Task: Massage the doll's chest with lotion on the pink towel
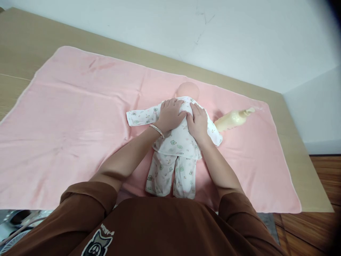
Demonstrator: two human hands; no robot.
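Observation:
A baby doll [178, 149] in white printed pyjamas lies on a pink blanket [80, 117], head [188, 89] pointing away from me. My left hand [170, 114], with a bracelet on the wrist, rests flat on the doll's upper chest and shoulder, fingers stretched out. My right hand [197, 121] lies flat beside it on the chest, fingers together and extended. Both hands press on the pyjama top and hold nothing. The doll's empty left sleeve [141, 116] sticks out sideways.
A pale yellow pump bottle [233, 119] lies on its side on the blanket right of the doll. The blanket covers a wooden table [298, 156] set against a white wall. Wooden floor [327, 177] shows at the right.

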